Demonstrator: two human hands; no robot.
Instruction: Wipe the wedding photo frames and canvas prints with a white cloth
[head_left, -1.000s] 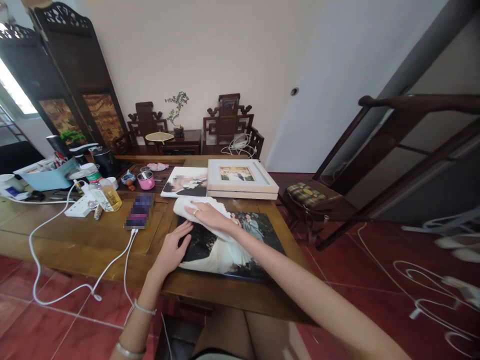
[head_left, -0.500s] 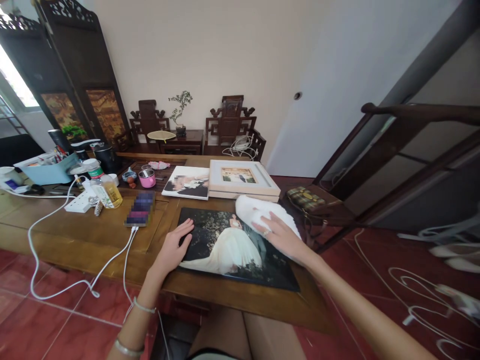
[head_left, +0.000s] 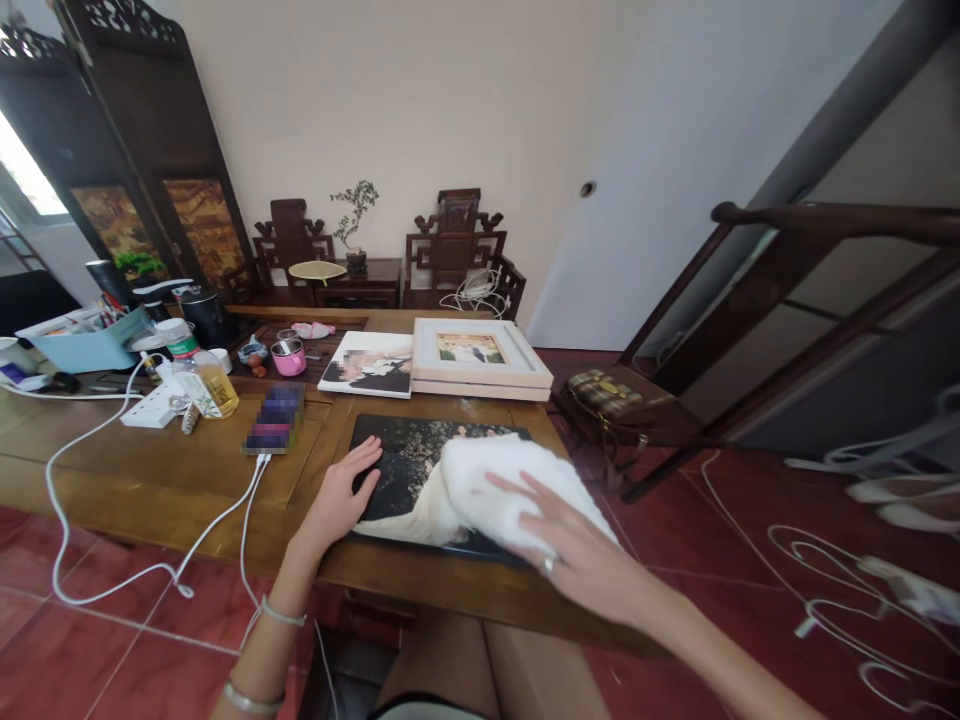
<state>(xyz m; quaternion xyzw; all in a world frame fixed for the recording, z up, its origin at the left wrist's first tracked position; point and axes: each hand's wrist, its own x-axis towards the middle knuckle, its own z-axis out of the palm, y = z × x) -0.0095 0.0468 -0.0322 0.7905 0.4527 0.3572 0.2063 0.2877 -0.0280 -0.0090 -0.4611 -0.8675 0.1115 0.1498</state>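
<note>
A large dark photo print (head_left: 409,460) of a figure in a white dress lies flat on the wooden table (head_left: 187,470) in front of me. My left hand (head_left: 341,495) rests flat on its left edge, fingers spread. My right hand (head_left: 570,550) presses a white cloth (head_left: 495,490) onto the print's near right part, fingers stretched out over the cloth. The cloth hides much of the picture.
A white framed photo (head_left: 480,355) and an unframed print (head_left: 369,363) lie behind. A phone (head_left: 276,420) on a white cable, power strip (head_left: 154,405), bottle (head_left: 206,385), pink cup (head_left: 289,357) and blue bin (head_left: 86,345) stand left. Carved chairs and a dark railing (head_left: 787,270) stand behind and right.
My right hand has swept the cloth from the print's far left corner across to the right and then down toward its near right part. My left hand has stayed on the left edge.
</note>
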